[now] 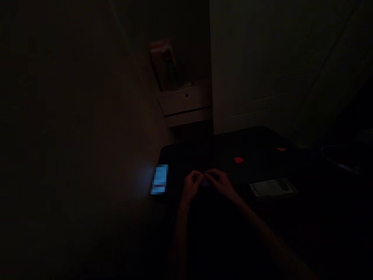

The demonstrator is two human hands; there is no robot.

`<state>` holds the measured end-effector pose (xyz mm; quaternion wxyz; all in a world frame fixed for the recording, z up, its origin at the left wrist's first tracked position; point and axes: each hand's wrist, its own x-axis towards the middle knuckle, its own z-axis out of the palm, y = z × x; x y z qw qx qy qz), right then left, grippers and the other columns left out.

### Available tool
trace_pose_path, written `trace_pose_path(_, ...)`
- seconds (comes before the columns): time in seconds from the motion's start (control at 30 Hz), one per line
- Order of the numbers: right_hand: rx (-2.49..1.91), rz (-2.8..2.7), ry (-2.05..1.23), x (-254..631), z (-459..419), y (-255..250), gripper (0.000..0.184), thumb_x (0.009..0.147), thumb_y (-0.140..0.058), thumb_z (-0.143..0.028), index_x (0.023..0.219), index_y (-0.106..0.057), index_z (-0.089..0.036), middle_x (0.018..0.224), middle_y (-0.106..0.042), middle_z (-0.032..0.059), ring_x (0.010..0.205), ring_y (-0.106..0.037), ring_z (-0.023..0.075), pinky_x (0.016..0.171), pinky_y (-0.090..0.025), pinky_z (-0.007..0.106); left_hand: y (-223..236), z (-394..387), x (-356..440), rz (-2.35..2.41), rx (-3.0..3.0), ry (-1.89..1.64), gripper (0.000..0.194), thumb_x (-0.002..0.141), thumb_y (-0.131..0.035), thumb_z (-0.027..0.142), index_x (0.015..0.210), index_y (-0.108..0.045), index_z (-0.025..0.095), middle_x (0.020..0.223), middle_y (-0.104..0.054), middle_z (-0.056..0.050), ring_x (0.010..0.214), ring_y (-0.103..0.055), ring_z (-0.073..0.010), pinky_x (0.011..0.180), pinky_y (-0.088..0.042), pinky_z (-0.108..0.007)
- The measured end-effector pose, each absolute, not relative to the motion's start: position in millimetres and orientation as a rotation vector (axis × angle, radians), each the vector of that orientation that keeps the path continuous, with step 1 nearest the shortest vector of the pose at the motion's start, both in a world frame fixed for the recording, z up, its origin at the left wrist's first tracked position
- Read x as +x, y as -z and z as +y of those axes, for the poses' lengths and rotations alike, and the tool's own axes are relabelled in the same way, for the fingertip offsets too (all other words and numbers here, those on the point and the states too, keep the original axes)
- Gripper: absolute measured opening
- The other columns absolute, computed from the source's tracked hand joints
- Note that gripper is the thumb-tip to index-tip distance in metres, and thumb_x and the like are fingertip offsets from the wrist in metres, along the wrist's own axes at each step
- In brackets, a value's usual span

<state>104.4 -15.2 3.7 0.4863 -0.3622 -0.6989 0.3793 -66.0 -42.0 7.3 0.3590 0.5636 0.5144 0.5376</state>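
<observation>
The room is very dark. My left hand and my right hand meet over a dark table, fingers curled and pinched together around something small that I cannot make out. A lit phone screen glows blue just left of my left hand, at the table's left edge. A small red piece lies on the table beyond my right hand.
A pale flat packet lies to the right of my hands. A small orange bit sits farther back. Behind the table stands a light drawer unit with a box on top, beside a white door.
</observation>
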Motion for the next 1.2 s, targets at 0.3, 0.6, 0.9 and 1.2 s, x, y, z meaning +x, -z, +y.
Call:
trace_pose_path(0.3, -0.928, -1.614, -1.002, 107.5, -17.4, -3.6, 0.029, 0.089, -0.070, -0.044, 0.108, -0.075, -0.023, 0.103, -0.079, 0.0061, 0.095, -0.073, 0.0239, 0.087, -0.056, 0.037, -7.9, -46.5, -64.6, 1.280, 1.445, -1.397, 0.027, 0.084, -0.075, 0.040, 0.101, -0.071, 0.019, 0.098, -0.075, -0.007, 0.092, -0.071, -0.0207, 0.084, -0.055, -0.032)
trace_pose_path(0.6, -0.908, -1.599, -1.035, 108.4, -15.9, -2.0, 0.025, 0.089, -0.069, -0.045, 0.099, -0.074, -0.022, 0.096, -0.078, 0.0048, 0.089, -0.073, 0.0228, 0.083, -0.057, 0.035, -8.2, -47.0, -65.5, 1.330, 1.493, -1.397, 0.020, 0.083, -0.075, 0.035, 0.093, -0.080, 0.019, 0.096, -0.078, -0.007, 0.094, -0.072, -0.0228, 0.087, -0.054, -0.034)
trace_pose_path(0.9, -0.925, -1.642, -1.011, 109.8, -14.8, -0.6, 0.028, 0.092, -0.066, -0.043, 0.108, -0.077, -0.024, 0.110, -0.079, 0.0061, 0.104, -0.073, 0.0266, 0.097, -0.054, 0.041, -9.7, -49.0, -62.9, 1.358, 1.567, -1.432, 0.021, 0.085, -0.074, 0.036, 0.098, -0.081, 0.021, 0.097, -0.078, -0.007, 0.093, -0.071, -0.0220, 0.087, -0.054, -0.034)
trace_pose_path(1.2, -0.916, -1.644, -0.975, 108.9, -15.1, 1.5, 0.025, 0.092, -0.066, -0.042, 0.107, -0.078, -0.026, 0.108, -0.080, 0.0050, 0.102, -0.074, 0.0265, 0.095, -0.056, 0.042, -9.8, -49.3, -61.4, 1.326, 1.604, -1.463, 0.018, 0.084, -0.076, 0.035, 0.094, -0.083, 0.022, 0.093, -0.075, -0.006, 0.089, -0.069, -0.0206, 0.084, -0.054, -0.034)
